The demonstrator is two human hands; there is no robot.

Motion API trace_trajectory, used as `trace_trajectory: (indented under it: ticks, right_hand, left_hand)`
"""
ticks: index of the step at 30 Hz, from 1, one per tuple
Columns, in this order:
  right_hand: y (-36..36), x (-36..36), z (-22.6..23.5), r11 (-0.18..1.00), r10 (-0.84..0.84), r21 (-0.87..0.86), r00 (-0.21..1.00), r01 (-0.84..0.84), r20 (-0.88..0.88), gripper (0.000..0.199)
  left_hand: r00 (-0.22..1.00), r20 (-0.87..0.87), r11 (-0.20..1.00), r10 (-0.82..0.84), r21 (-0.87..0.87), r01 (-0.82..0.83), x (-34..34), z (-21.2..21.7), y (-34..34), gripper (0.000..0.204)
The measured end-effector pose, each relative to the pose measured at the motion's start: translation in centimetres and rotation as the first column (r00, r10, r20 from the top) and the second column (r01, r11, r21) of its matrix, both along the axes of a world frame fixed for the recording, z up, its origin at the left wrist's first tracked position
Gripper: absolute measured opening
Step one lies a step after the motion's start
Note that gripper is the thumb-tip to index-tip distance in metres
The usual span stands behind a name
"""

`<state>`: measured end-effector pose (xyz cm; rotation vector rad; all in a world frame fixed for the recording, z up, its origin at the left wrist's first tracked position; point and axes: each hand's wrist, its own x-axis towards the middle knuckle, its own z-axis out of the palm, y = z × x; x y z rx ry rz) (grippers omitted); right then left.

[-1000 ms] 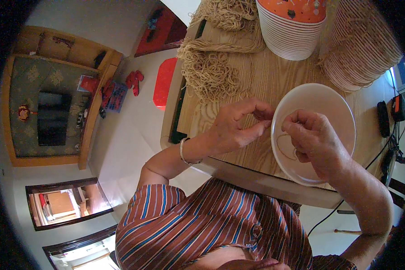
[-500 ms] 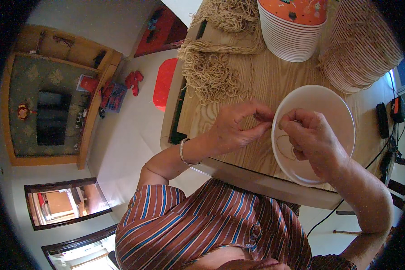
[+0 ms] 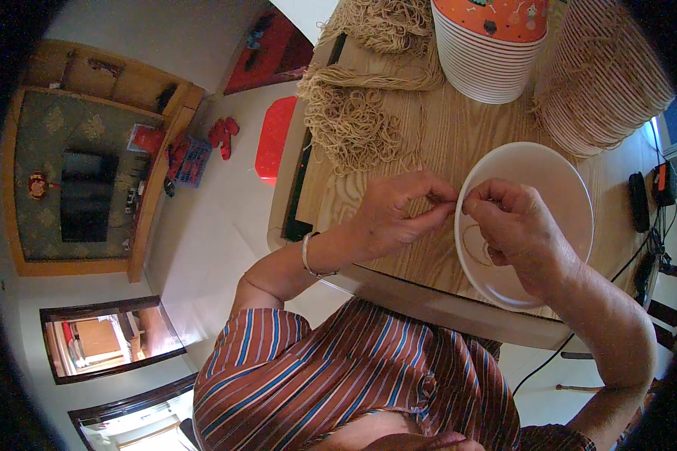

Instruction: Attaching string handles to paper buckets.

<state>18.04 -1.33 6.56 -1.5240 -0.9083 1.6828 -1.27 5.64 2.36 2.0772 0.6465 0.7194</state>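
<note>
A white paper bucket [image 3: 572, 188] stands open end up near the table's front edge. My left hand [image 3: 399, 207] is at its left side, thumb and forefinger pinched together against the outside of the rim. What that pinch holds is too small to make out. Opposite it, my right hand [image 3: 515, 225] reaches over the opening, its fingers curled in a pinch just inside the rim. From this hand a thin tan cord [image 3: 470, 244] hangs in a loop inside the bucket. The fingertips of both hands nearly meet across the rim.
Piles of loose tan cords [image 3: 353, 128] lie at the table's far left. Behind the bucket stand a stack of nested buckets with an orange pattern [image 3: 489, 60] and a stack strung with cords [image 3: 609, 83]. Black adapters and cables [image 3: 639, 201] lie at the right edge. A red stool [image 3: 276, 139] stands beyond the table.
My right fingertips have shifted slightly left toward the rim, and the cord loop below them has moved a little. My left hand stays almost still.
</note>
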Motion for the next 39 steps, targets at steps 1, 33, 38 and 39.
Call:
trace_trajectory:
  ticks: [1,33,38,39]
  right_hand:
    - [0.1,0.0,0.0,1.000,0.000,-0.001,1.000,0.000,-0.007,0.020]
    - [-1.2,-4.7,-2.1,0.739,-0.154,0.512,0.630,-0.439,0.761,0.010]
    - [-0.5,-5.1,-2.3,0.546,-0.255,0.372,0.275,-0.750,0.927,0.037]
    - [-0.4,-5.3,-2.3,0.543,-0.255,0.368,0.269,-0.755,0.929,0.037]
  left_hand:
    - [1.000,0.012,0.999,0.001,0.040,-0.001,0.0,0.0,0.0,0.015]
    - [0.934,0.088,0.902,-0.346,0.306,0.305,-0.8,-1.5,5.9,0.011]
    - [0.885,0.169,0.899,-0.434,0.012,0.439,0.4,-2.4,7.6,0.014]
    - [0.876,0.182,0.895,-0.446,0.091,0.437,0.6,-2.7,8.0,0.016]
